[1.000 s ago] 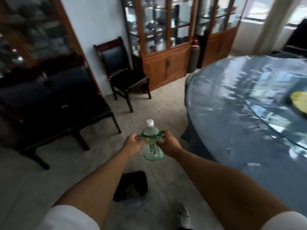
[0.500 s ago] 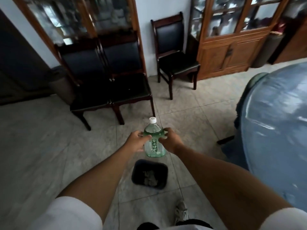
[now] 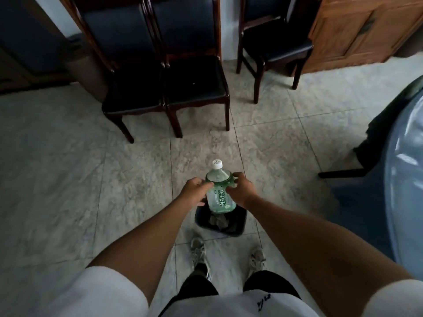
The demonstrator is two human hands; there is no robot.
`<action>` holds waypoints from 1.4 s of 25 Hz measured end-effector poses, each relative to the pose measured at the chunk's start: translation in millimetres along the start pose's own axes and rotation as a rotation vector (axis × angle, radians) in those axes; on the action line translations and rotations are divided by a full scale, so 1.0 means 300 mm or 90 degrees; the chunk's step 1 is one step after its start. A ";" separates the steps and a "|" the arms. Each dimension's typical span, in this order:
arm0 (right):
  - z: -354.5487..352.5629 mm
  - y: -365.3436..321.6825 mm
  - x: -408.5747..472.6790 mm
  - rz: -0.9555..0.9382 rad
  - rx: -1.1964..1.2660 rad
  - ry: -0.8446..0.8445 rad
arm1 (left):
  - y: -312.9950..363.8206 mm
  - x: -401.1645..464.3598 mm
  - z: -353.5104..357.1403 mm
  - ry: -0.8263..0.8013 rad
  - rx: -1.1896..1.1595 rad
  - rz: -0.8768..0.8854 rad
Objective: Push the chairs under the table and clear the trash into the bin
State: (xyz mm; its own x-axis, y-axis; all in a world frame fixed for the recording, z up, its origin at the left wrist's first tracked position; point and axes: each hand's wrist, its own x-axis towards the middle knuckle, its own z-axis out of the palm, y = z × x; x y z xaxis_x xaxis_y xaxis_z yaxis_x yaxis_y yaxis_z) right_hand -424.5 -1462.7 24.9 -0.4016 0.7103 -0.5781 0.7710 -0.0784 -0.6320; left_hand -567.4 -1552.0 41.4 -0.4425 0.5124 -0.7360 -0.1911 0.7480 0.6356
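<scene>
I hold a clear green plastic bottle with a white cap upright between both hands. My left hand grips its left side and my right hand its right side. The bottle hangs directly above a small black bin on the tiled floor, which has crumpled trash inside. Two dark wooden chairs stand side by side against the wall ahead, and a third chair stands further right. The round table with a blue cover shows at the right edge.
A wooden cabinet stands at the back right. A dark chair leg or base sticks out from under the table. My two shoes are just behind the bin. Open tiled floor lies to the left.
The view has swung left and tilted down. The bin has come from below my arms to right under the bottle. Both hands still grip the bottle.
</scene>
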 end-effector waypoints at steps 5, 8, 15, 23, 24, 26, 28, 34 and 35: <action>0.159 -0.052 0.015 0.076 0.035 0.022 | -0.052 0.105 -0.126 -0.056 -0.017 -0.049; 0.218 -0.048 0.044 0.123 0.068 0.019 | -0.075 0.163 -0.161 -0.086 -0.037 -0.074; 0.373 0.153 0.245 0.222 0.190 0.017 | -0.247 0.426 -0.066 -0.068 -0.051 -0.144; 0.637 0.560 0.512 0.335 0.325 0.045 | -0.590 0.782 0.110 -0.044 -0.013 -0.193; 0.666 0.603 0.539 0.340 0.342 0.049 | -0.630 0.817 0.132 -0.042 -0.018 -0.201; 0.705 0.664 0.597 0.349 0.351 0.061 | -0.694 0.892 0.169 -0.035 -0.040 -0.209; 0.746 0.725 0.667 0.353 0.348 0.057 | -0.755 0.979 0.204 -0.027 -0.048 -0.209; 0.914 0.921 0.838 0.380 0.338 0.047 | -0.954 1.194 0.298 -0.019 0.042 -0.223; 0.939 0.948 0.851 0.384 0.328 0.042 | -0.979 1.207 0.312 -0.021 0.060 -0.230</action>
State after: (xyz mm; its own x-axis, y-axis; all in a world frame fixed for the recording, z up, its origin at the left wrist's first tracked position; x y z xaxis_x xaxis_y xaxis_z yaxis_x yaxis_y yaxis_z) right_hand -447.0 -1500.8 -447.8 0.0543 0.4810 -0.8751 0.5136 -0.7650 -0.3886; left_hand -589.4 -1546.6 -433.7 -0.3330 0.2200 -0.9169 -0.2476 0.9179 0.3101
